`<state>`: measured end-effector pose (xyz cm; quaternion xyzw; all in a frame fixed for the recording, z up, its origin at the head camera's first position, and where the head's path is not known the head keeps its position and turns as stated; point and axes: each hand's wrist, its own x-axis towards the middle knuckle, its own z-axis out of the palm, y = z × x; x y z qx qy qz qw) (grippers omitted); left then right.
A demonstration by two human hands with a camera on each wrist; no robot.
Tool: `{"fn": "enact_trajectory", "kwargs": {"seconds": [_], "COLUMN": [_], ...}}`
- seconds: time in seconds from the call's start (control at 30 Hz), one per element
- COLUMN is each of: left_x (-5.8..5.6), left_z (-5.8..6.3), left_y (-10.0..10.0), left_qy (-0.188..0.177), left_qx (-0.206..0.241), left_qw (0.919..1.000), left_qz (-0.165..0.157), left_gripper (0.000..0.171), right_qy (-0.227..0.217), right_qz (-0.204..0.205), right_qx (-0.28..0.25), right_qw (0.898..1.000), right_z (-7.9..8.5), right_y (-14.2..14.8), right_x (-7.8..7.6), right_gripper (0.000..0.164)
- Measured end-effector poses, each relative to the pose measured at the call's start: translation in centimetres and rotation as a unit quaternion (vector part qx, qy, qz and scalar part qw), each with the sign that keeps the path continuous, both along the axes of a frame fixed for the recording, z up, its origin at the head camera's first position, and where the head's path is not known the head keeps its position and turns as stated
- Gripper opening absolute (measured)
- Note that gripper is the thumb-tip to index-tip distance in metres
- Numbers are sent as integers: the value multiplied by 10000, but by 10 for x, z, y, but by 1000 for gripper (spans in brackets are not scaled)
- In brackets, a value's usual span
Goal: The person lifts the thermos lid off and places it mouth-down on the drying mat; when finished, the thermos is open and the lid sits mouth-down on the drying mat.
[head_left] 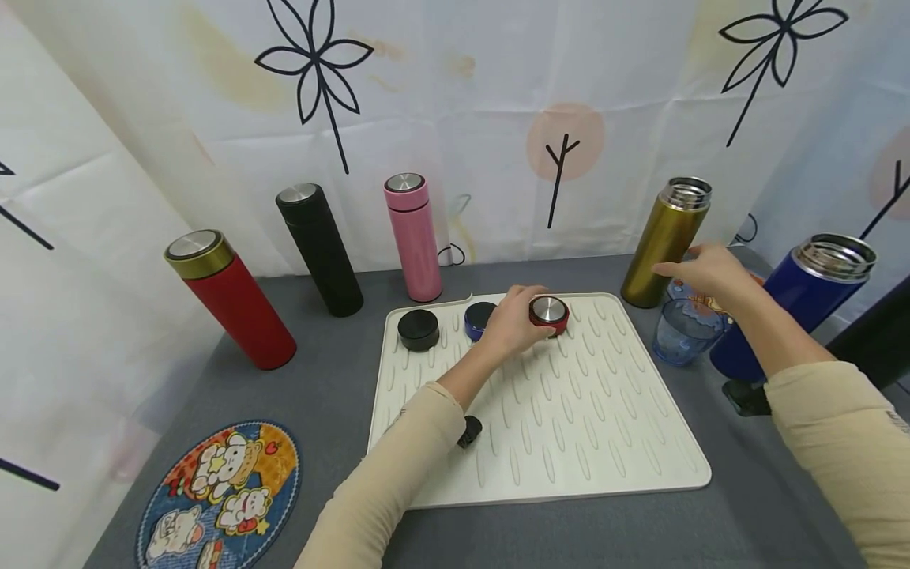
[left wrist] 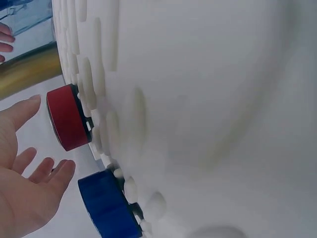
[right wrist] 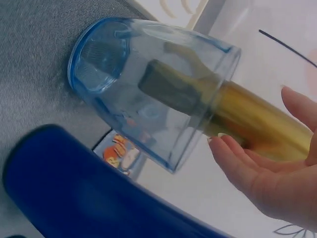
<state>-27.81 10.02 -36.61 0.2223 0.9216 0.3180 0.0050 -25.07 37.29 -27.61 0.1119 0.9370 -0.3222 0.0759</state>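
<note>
Grey cloth covers the table (head_left: 711, 521), with a flower-print curtain (head_left: 498, 95) hung behind it and a white ribbed mat (head_left: 569, 427) laid in the middle. Along the far edge stand a red flask (head_left: 235, 304), a black flask (head_left: 320, 249) and a pink flask (head_left: 414, 237), all capped; to the right a gold flask (head_left: 661, 245) and a blue flask (head_left: 796, 304) stand with open mouths.

On the mat's far side lie a black lid (head_left: 418, 329), a blue lid (head_left: 478, 318) and a red lid (head_left: 549, 314). The left hand (head_left: 517, 320) is at the red lid; the wrist view shows its fingers (left wrist: 29, 173) spread and relaxed just beside that lid, gripping nothing. The right hand (head_left: 707, 273) hovers with fingers loosely extended, near the gold flask and above a blue glass (head_left: 684, 332), holding nothing.

Judging by this, the step in hand is the setting-out of lids on the mat, the red one just placed or about to be lifted. The next move likely calls for the right hand to close round the gold flask's body, keeping clear of the glass close beside it.
</note>
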Motion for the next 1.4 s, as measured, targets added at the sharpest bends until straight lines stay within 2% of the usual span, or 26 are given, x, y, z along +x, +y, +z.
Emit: {"fn": "enact_trajectory", "kwargs": {"seconds": [0.07,0.17,0.3,0.4,0.53,0.67,0.77,1.0,1.4], "left_x": [2,6,11,16,23,29,33,44,52], "left_z": [0,1,1,3,7,15,20,26,28], "left_y": [-5,-12,-24,-34,-50,-65,-75,-104,-157], "left_qy": [29,54,37,27,107,274,337,358,323], "left_qx": [26,70,313,522,693,827,956,1139,1532], "left_qw": [10000,9999,9994,9985,9970,9951,9938,9926,9875], "left_qz": [-32,-58,-108,-188,-321,-460,-450,-244,202], "left_gripper": [65,64,63,62,64,64,64,65,64], "right_qy": [-75,48,432,734,991,1173,1280,1230,1283], "right_qz": [76,313,739,1158,1526,1577,1653,1960,2125], "right_qx": [159,299,90,-118,-306,-537,-716,-1176,-1353], "right_qw": [9998,9990,9963,9905,9828,9790,9753,9657,9592], "right_z": [2,3,0,-6,-13,-17,-20,-29,-38], "right_y": [-1,-3,-7,-12,-25,-41,-54,-86,-139], "right_x": [4,8,10,8,0,-10,-18,-36,-69], "right_gripper": [94,91,84,74,68,66,66,68,68]}}
